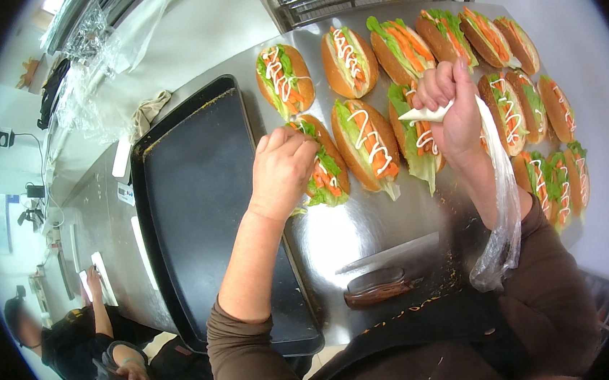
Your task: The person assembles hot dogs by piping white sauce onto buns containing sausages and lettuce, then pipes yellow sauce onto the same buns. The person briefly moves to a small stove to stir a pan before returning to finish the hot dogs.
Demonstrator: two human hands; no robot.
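While the right hand (457, 115) is gripping a piping bag (501, 223), a sandwich (328, 175) is lying at that grip's eight o'clock, pointing eleven-to-five; the nearer left hand (282, 169) is partly covering it, finger closure hidden.

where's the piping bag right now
In the head view, the piping bag is on the right, gripped in the right hand, its tip over a filled bun.

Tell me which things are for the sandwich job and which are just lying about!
For the job:
filled rolls, one at the left hand
clear piping bag, in the right hand

Probably just lying about:
large black tray
brown-handled tool
crumpled cloth
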